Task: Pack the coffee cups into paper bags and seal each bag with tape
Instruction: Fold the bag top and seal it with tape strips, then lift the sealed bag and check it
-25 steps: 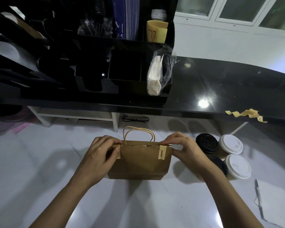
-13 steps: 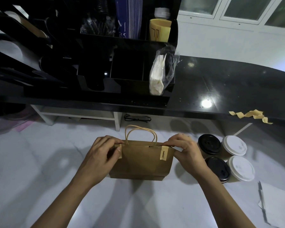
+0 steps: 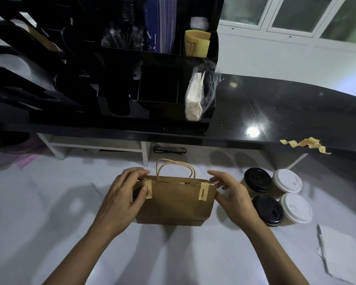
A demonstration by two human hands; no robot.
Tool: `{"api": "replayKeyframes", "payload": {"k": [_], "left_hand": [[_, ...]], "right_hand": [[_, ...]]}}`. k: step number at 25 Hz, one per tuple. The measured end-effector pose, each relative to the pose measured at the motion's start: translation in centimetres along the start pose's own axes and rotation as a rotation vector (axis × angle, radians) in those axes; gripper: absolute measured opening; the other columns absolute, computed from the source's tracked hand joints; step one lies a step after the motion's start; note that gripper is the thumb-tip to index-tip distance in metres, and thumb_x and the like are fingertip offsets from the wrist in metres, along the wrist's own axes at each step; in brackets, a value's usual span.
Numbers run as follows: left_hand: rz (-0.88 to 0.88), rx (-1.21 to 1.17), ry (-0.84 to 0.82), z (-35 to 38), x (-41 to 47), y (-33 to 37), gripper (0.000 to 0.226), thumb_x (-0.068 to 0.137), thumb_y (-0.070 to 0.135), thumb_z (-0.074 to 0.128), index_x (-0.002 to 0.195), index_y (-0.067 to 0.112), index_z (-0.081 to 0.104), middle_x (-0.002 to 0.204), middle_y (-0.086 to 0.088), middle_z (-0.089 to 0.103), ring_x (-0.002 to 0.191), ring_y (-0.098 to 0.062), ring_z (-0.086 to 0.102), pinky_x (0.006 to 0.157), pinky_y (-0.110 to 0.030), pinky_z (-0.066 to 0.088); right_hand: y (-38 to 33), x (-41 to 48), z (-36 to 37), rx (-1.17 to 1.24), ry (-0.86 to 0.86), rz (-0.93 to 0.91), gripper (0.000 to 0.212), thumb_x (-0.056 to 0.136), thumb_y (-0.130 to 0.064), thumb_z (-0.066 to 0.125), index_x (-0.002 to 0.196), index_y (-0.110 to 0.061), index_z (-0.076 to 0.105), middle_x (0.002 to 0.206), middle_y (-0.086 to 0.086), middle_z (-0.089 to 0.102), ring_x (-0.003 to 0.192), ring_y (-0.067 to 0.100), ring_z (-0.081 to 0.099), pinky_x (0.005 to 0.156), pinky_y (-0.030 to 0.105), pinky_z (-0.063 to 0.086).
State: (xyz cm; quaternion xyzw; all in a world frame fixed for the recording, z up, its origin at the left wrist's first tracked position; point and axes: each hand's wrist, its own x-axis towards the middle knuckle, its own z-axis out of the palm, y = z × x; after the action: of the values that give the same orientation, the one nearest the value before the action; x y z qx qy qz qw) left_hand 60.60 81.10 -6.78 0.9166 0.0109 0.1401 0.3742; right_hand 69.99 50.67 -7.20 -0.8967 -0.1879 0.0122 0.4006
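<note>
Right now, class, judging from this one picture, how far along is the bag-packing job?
Done: one bag stands closed, with two tape strips folded over its top. In hand: the left hand pinches the bag's top, thumb on the left strip; the right hand rests at the bag's right end. Left: four lidded cups stand beside it, unpacked, and spare tape lies on the black counter.
</note>
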Motion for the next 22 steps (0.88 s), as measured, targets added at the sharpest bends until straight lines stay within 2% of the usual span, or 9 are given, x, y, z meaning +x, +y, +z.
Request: {"api": "replayKeyframes", "payload": {"k": [3,6,11,16,19,22], "left_hand": [[-0.070,-0.079,0.030,0.2,-0.7,-0.4,0.048,0.097,0.027,0.059,0.141,0.034,0.044,0.141,0.014,0.041,0.127,-0.011,0.047,0.099,-0.033,0.048],[-0.180,-0.166,0.022,0.4,-1.7,-0.7,0.055,0.092,0.042,0.055,0.144,0.035,0.040,0.141,0.011,0.041,0.120,-0.010,0.050,0.093,-0.033,0.050],[-0.252,-0.246,0.003,1.1,-3.5,-0.8,0.046,0.092,0.051,0.041,0.136,0.038,0.042,0.130,0.007,0.051,0.111,-0.008,0.057,0.080,-0.020,0.048],[-0.301,-0.239,-0.096,1.4,-4.3,-1.1,0.041,0.091,0.057,0.040,0.130,0.045,0.038,0.125,0.009,0.053,0.108,-0.007,0.058,0.082,-0.024,0.051],[-0.318,-0.256,-0.148,1.3,-4.7,-1.4,0.035,0.097,0.049,0.046,0.131,0.046,0.036,0.129,0.009,0.053,0.112,-0.008,0.059,0.087,-0.027,0.051],[-0.319,-0.327,-0.151,0.7,-4.7,-1.2,0.037,0.100,0.037,0.053,0.131,0.047,0.036,0.127,0.013,0.055,0.110,-0.006,0.059,0.082,-0.017,0.048]], "right_hand": [[0.2,-1.6,0.7,0.091,0.067,0.126,0.045,0.094,-0.002,0.064,0.122,-0.036,0.061,0.105,-0.018,0.069,0.097,0.008,0.065,0.085,0.027,0.054],[0.1,-3.3,1.8,0.148,0.034,0.224,0.034,0.099,-0.007,0.055,0.118,-0.035,0.059,0.101,-0.022,0.071,0.096,0.007,0.067,0.084,0.036,0.057],[-0.7,-5.5,3.6,0.222,0.009,0.364,0.033,0.104,-0.016,0.041,0.117,-0.045,0.052,0.101,-0.023,0.073,0.098,0.007,0.066,0.090,0.041,0.054],[-1.7,-6.6,4.7,0.305,0.063,0.437,0.034,0.108,-0.023,0.034,0.119,-0.051,0.050,0.101,-0.027,0.070,0.105,0.004,0.066,0.098,0.048,0.051],[-2.4,-7.3,5.1,0.326,0.085,0.466,0.031,0.109,-0.027,0.032,0.121,-0.051,0.050,0.101,-0.028,0.069,0.105,0.005,0.066,0.099,0.048,0.050],[-3.1,-7.9,5.7,0.340,0.098,0.477,0.029,0.108,-0.033,0.035,0.124,-0.053,0.049,0.106,-0.027,0.069,0.108,0.011,0.064,0.099,0.048,0.050]]}}
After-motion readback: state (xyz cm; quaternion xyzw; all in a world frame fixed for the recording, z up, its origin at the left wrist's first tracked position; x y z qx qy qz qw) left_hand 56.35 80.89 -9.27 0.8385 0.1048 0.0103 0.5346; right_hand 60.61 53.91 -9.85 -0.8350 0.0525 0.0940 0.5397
